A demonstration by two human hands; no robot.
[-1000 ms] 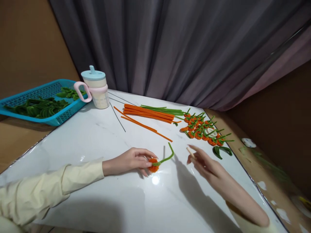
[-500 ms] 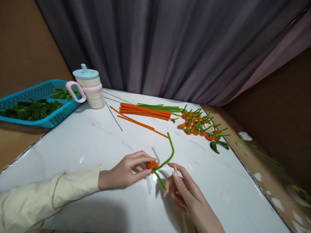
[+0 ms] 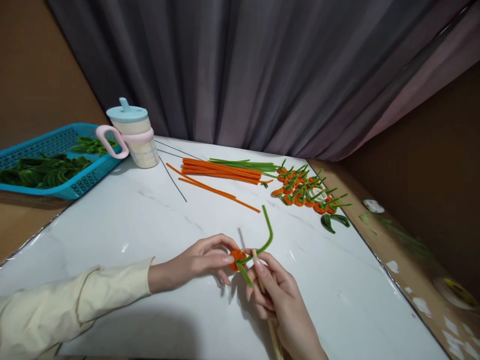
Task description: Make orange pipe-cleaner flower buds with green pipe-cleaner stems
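Observation:
My left hand pinches a small orange pipe-cleaner pumpkin above the table. A green pipe cleaner crosses at the pumpkin's right side, one end curving up and away, the short end pointing down. In my right hand is a thin wooden stick, its tip up by the thumb and forefinger, right beside the green pipe cleaner. Those right fingertips come up close to the pumpkin; whether they also grip the green stem I cannot tell.
Orange pipe cleaners and green ones lie behind my hands. Several finished pumpkins and dark green leaves sit at right. At left stand a lidded cup and a blue basket of green pieces. A grey curtain hangs behind.
My right hand has moved left and up, bringing the stick to the green pipe cleaner near the pumpkin. The pumpkin has turned, and my left fingers have shifted on it.

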